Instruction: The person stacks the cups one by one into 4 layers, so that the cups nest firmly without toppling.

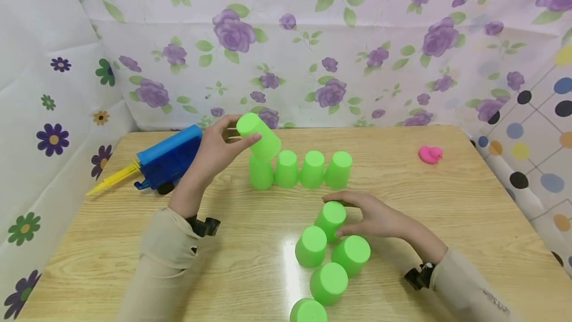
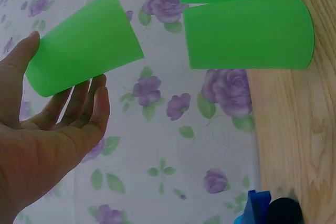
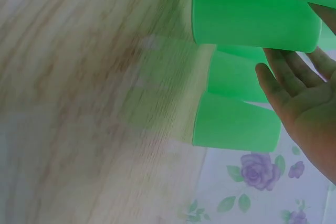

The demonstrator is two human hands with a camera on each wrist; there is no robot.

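At far left sits a blue plastic toy (image 1: 170,158) with a pointed yellow rod (image 1: 113,179); beside it the left hand (image 1: 216,145) pinches a tilted bright-green plastic cup (image 1: 265,138) near its narrow end between thumb and fingers, above the leftmost of four upturned bright-green cups (image 1: 287,170) in a row; nearer stand five clustered upturned green cups (image 1: 310,250), the farthest cup (image 1: 328,220) between the right hand's (image 1: 377,215) thumb and curved fingers; a small pink duck (image 1: 430,155) lies farther right

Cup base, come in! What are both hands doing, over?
Left hand holding tilted green cup above row of four cups. Right hand around another cup. Nothing plainly blocking; blue toy, pink duck off to the sides.
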